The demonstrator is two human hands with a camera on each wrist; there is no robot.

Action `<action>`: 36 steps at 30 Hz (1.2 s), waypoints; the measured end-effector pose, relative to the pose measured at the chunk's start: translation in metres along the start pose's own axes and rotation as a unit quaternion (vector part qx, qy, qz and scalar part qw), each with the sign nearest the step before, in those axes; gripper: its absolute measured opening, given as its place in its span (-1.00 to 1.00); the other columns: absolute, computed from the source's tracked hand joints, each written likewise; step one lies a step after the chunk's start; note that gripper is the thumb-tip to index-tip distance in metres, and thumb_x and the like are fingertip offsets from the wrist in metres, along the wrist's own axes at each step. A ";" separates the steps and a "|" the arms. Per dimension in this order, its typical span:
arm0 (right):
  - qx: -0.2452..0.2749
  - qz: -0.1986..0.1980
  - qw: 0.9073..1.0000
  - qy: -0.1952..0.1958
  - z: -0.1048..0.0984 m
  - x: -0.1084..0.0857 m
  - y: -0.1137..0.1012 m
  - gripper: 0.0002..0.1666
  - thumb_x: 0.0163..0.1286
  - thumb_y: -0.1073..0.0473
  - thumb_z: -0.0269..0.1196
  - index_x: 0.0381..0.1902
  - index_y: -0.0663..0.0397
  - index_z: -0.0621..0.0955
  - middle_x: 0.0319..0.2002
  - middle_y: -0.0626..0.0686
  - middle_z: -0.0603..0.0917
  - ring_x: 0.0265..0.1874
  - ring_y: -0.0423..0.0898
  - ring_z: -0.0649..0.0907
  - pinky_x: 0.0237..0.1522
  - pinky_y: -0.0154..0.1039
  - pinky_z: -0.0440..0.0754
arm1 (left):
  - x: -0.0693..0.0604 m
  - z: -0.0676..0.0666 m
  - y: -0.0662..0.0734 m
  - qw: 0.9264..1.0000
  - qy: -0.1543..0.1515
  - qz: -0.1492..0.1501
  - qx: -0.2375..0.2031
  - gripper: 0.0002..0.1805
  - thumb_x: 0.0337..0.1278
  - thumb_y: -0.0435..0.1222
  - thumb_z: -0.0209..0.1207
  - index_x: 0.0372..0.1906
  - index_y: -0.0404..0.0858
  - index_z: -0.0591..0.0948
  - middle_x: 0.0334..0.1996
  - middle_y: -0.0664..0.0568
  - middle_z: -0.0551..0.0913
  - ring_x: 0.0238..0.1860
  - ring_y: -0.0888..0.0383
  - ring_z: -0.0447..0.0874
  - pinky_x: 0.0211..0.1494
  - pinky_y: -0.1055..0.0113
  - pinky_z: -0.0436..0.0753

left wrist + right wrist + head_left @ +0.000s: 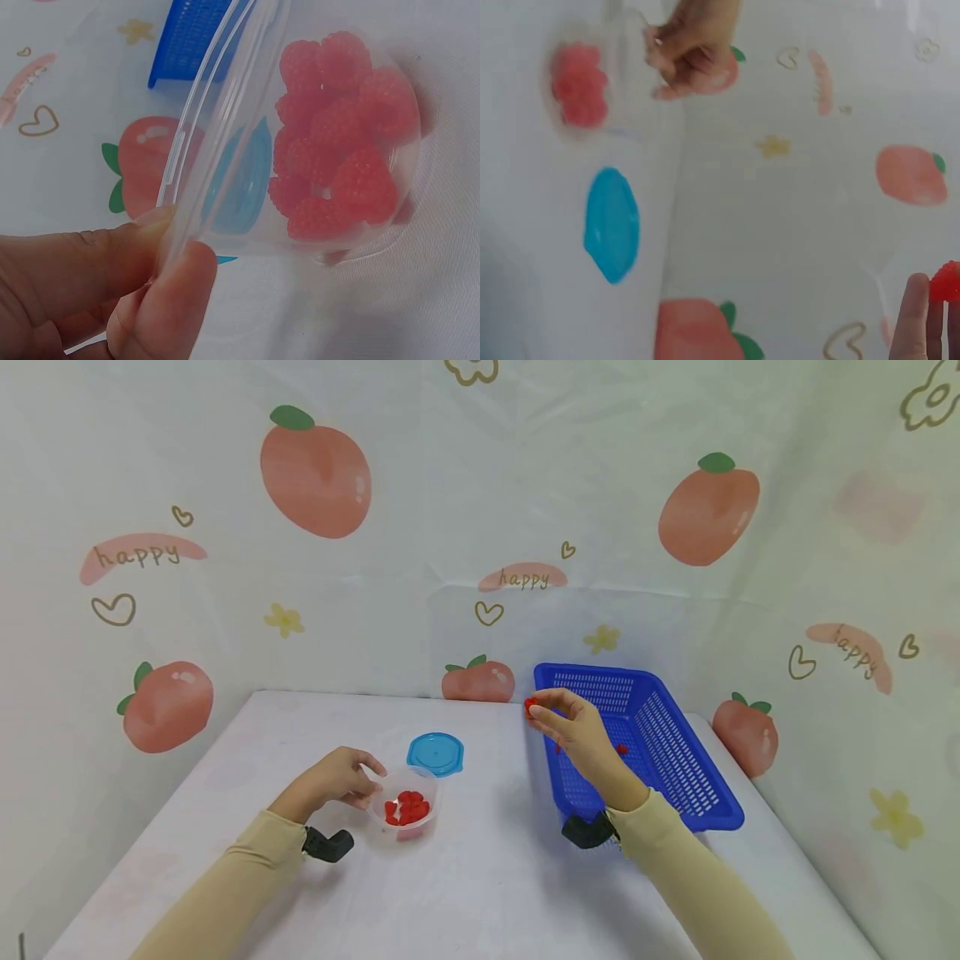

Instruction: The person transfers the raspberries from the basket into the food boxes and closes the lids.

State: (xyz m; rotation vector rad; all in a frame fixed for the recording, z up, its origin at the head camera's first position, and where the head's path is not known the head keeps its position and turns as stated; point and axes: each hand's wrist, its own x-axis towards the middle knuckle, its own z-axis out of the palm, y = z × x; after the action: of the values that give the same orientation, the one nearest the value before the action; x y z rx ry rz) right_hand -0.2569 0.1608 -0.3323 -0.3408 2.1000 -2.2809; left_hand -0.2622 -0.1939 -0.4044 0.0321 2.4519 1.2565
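Note:
My left hand (341, 781) pinches the rim of a clear plastic tub (381, 793) between finger and thumb. Inside the tub lie several raspberries (341, 135), seen through its wall in the left wrist view. Up by the left rim of a blue plastic basket (678, 760), my right hand (581, 735) holds one raspberry (529, 707) at its fingertips. That same berry shows at the lower right corner of the right wrist view, beside fingers (910, 322). A few red berries (622, 749) lie on the basket floor, partly behind the right hand and wrist.
A round blue lid (437, 753) lies flat on the white table (480, 893), just behind the tub. Behind the table hangs a white cloth (420, 527) printed with fruit, hearts and flowers. The basket stands near the table's right back side.

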 end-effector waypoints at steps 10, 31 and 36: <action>-0.028 0.015 0.998 -0.054 0.044 -0.013 0.030 -0.64 0.33 0.34 0.25 0.05 0.38 0.49 -0.08 0.13 0.58 -0.12 -0.02 0.72 0.01 -0.16 0.65 | 0.001 0.000 -0.001 1.000 0.000 -0.001 -0.003 -0.66 0.14 -0.37 0.28 0.02 -0.40 0.57 -0.50 -0.09 0.57 -0.61 0.15 0.58 -0.39 0.36 0.69; -0.110 0.072 0.983 -0.125 0.097 -0.018 0.095 -0.69 0.28 0.26 0.31 -0.02 0.23 0.60 -0.08 0.12 0.68 -0.15 -0.04 0.72 -0.01 -0.17 0.68 | 0.001 0.001 -0.001 1.000 0.006 -0.002 -0.001 -0.65 0.14 -0.38 0.28 0.03 -0.40 0.57 -0.50 -0.09 0.57 -0.62 0.16 0.57 -0.41 0.37 0.69; -0.118 0.081 0.982 -0.123 0.101 -0.016 0.102 -0.71 0.27 0.26 0.32 -0.05 0.19 0.62 -0.11 0.09 0.68 -0.19 -0.09 0.70 -0.02 -0.18 0.69 | 0.001 0.001 -0.002 1.000 0.006 -0.001 -0.001 -0.65 0.14 -0.38 0.28 0.03 -0.39 0.57 -0.50 -0.09 0.57 -0.61 0.15 0.57 -0.41 0.37 0.69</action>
State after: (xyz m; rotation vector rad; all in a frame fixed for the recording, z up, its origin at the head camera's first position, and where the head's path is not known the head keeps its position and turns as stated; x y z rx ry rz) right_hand -0.2371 0.0547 -0.4286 -0.4170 2.1805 -1.8041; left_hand -0.2629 -0.1941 -0.4064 0.0203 2.4598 1.2628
